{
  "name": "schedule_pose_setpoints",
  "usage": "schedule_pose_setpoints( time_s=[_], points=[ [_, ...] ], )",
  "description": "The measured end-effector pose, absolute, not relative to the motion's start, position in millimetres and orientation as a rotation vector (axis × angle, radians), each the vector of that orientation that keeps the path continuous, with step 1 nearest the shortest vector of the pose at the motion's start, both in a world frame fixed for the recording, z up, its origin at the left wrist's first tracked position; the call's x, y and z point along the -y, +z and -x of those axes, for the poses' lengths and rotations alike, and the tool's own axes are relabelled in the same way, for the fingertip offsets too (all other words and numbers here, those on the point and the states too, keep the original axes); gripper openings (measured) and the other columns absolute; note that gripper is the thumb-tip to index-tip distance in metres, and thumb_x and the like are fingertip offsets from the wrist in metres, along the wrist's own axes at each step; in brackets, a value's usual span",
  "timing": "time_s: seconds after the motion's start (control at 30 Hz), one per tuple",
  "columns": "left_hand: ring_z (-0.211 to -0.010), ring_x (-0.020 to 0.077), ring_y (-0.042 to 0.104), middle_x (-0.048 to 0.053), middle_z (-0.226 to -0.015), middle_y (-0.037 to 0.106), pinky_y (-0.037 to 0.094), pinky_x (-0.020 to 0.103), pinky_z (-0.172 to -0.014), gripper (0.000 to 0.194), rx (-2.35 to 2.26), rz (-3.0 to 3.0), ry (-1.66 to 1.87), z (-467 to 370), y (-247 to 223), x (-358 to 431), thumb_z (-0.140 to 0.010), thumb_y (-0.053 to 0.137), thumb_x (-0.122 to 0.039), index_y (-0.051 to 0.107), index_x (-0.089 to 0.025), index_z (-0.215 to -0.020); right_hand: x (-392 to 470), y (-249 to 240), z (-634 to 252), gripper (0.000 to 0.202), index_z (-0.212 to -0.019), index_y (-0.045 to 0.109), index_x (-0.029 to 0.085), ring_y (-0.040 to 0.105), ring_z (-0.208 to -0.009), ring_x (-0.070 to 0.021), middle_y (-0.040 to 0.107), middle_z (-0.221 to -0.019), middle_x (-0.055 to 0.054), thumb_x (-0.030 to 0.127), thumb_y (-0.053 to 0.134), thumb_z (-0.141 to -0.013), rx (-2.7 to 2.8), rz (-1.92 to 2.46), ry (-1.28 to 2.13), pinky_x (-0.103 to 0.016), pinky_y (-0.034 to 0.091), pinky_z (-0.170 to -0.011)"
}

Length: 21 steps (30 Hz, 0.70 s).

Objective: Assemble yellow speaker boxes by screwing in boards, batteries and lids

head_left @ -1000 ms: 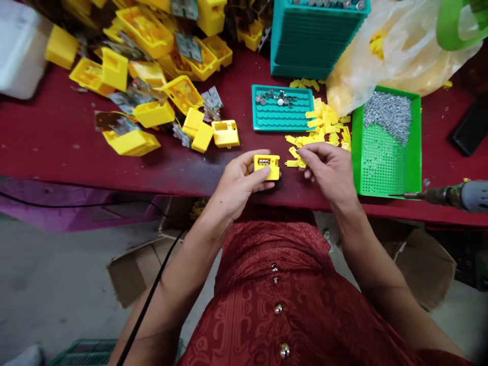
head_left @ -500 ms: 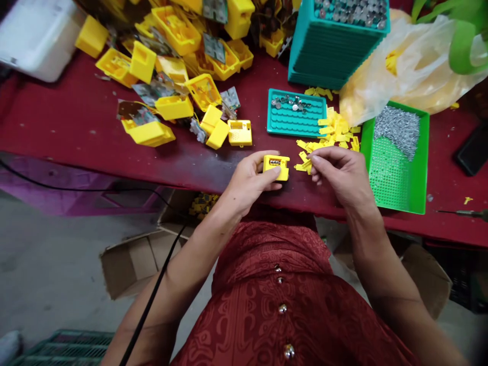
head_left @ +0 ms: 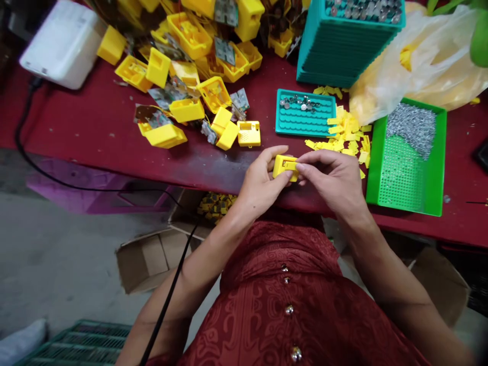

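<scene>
My left hand (head_left: pixel 263 178) is closed around a small yellow plastic case (head_left: pixel 279 163), its thumb along the near edge. Over the slot in the case's upper face lies a small flat yellow cover (head_left: pixel 290 166). My right hand (head_left: pixel 335 178) pinches that cover's right end between thumb and fingers. Whether the cover is seated cannot be told. A heap of similar loose yellow covers (head_left: pixel 345 127) lies just beyond my right hand. Behind the case, a teal ridged tray (head_left: pixel 305 122) carries several button cells (head_left: pixel 304 107) near its far side.
A green perforated tray (head_left: pixel 404 178) with small metal pieces stands right. Behind are a teal tray stack (head_left: pixel 335 56) and a plastic bag (head_left: pixel 381 81). Open yellow casings with circuit boards (head_left: pixel 215 94) pile up left, near a white box (head_left: pixel 66 46). A black cable (head_left: pixel 95 189) crosses the table's front edge.
My right hand has moved left from the heap of covers to the case, bringing a yellow cover over the slot where metal cells showed before. The camera view has shifted slightly left.
</scene>
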State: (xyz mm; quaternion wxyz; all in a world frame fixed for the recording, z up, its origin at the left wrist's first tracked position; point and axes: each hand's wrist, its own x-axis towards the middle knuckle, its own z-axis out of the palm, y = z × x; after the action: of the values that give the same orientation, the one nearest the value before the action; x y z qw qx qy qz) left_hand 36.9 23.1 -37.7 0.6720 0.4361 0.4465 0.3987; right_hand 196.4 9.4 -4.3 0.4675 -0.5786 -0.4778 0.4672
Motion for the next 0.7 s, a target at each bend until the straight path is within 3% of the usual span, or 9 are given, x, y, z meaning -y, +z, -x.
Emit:
schedule_pose_setpoints(
  time_s=[0.13,0.27,0.37,0.53,0.7],
  points=[
    [-0.117,0.0258,0.072,0.012,-0.126,0.075,0.061,0.04,-0.099,0.048,-1.066,-1.181,0.909,-38,-43,-22,-0.084,0.076,-0.02,0.064,-0.02,-0.131,-12,-5,-191,0.01,-0.075,0.071,0.018,0.061,-0.052,-0.0089,0.068,-0.065,0.003,0.015,0.08,-0.072,1.092,1.461,1.187,-0.022,0.053,-0.049],
    [-0.113,0.0254,0.072,0.012,-0.127,0.075,0.06,0.042,-0.101,0.051,-1.136,-1.289,0.891,-40,-40,-18,-0.084,0.073,-0.018,0.064,-0.02,-0.134,-12,-3,-189,0.011,-0.074,0.068,0.018,0.059,-0.05,-0.0087,0.067,-0.063,0.003,0.017,0.079,-0.071,1.058,1.5,1.19,-0.022,0.052,-0.048],
    [-0.108,0.0239,0.072,0.01,-0.122,0.076,0.06,0.04,-0.1,0.043,-1.156,-1.31,0.86,-39,-34,-17,-0.089,0.07,-0.024,0.067,-0.02,-0.131,-10,-3,-190,0.014,-0.076,0.065,0.018,0.057,-0.05,-0.0086,0.065,-0.063,0.004,0.021,0.078,-0.072,1.094,1.543,1.18,-0.022,0.05,-0.047],
    [-0.1,0.0201,0.072,0.008,-0.114,0.077,0.063,0.032,-0.087,0.027,-1.11,-1.18,0.863,-37,-30,-20,-0.095,0.066,-0.035,0.071,-0.021,-0.118,-10,-3,-194,0.025,-0.072,0.055,0.02,0.051,-0.058,-0.0082,0.059,-0.066,0.004,0.025,0.08,-0.075,1.351,1.611,0.964,-0.023,0.039,-0.053],
    [-0.09,0.0166,0.072,0.007,-0.108,0.076,0.063,0.025,-0.07,0.028,-1.022,-0.947,0.862,-37,-23,-17,-0.093,0.069,-0.036,0.068,-0.019,-0.115,-10,1,-202,0.026,-0.08,0.061,0.02,0.048,-0.062,-0.0091,0.063,-0.072,0.002,0.037,0.081,-0.079,1.437,1.618,0.813,-0.025,0.039,-0.058]
  ],
)
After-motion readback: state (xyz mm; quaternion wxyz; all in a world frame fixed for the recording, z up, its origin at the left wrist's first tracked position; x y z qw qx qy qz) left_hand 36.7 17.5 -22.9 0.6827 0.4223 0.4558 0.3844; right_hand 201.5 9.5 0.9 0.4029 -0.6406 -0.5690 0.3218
